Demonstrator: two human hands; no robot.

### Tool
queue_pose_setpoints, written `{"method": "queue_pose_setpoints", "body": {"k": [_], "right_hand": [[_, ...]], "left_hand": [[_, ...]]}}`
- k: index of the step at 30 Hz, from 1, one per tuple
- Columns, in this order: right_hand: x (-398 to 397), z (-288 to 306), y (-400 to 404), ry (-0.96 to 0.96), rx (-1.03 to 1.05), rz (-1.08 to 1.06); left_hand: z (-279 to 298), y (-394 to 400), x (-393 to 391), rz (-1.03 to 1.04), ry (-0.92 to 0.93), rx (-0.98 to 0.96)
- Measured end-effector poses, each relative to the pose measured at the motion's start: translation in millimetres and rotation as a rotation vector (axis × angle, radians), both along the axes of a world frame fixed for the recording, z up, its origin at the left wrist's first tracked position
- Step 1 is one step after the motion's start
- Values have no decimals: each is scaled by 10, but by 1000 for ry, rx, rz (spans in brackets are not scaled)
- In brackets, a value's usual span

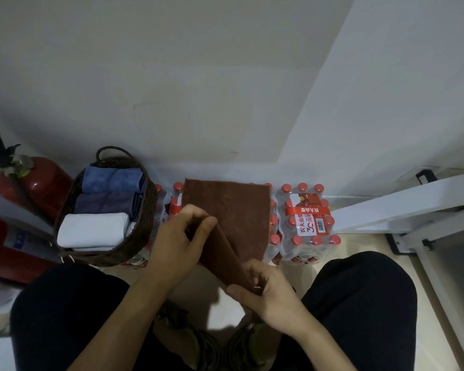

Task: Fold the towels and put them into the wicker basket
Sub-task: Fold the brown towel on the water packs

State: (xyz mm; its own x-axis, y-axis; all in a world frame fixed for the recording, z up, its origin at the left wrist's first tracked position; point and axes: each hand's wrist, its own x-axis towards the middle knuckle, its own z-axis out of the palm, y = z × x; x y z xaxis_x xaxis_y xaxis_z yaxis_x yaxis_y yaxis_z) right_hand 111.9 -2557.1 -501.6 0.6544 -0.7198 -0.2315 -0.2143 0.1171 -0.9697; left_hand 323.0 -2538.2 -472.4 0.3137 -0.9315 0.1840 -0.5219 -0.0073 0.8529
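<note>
Mid-fold: left hand (178, 242) and right hand (271, 293) pinch brown towel (233, 218) edges; next, basket (134, 236) at 9 o'clock.

Both bare forearms reach forward from between the dark-clad knees. The left hand (181, 241) is raised higher, fingers curled, thumb and fingertips pinching an edge of the brown terry towel (231, 215). The right hand (268, 293) sits lower and nearer, palm turned inward, pinching the towel's near corner.
</note>
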Motion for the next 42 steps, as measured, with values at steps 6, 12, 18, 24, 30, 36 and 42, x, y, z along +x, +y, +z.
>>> {"method": "queue_pose_setpoints", "body": {"k": [6, 12, 18, 24, 30, 36, 42], "right_hand": [[-264, -165, -115, 380, -46, 166], [-472, -112, -290, 404, -8, 145], [-549, 23, -574, 269, 23, -85], [-499, 185, -1053, 4, 253, -314], [-273, 91, -1729, 82, 464, -193], [148, -393, -2359, 243, 430, -352], [371, -1073, -2713, 491, 72, -484]], "left_hand": [[-204, -243, 204, 22, -22, 55], [-362, -507, 503, 144, -52, 78], [-455, -639, 771, 134, -211, 154], [-617, -912, 1026, -20, -314, 334], [-964, -1254, 1386, -97, -191, 437], [-1411, -1581, 1471, 17, -135, 530], [-1690, -1802, 1452, 92, -159, 571]]}}
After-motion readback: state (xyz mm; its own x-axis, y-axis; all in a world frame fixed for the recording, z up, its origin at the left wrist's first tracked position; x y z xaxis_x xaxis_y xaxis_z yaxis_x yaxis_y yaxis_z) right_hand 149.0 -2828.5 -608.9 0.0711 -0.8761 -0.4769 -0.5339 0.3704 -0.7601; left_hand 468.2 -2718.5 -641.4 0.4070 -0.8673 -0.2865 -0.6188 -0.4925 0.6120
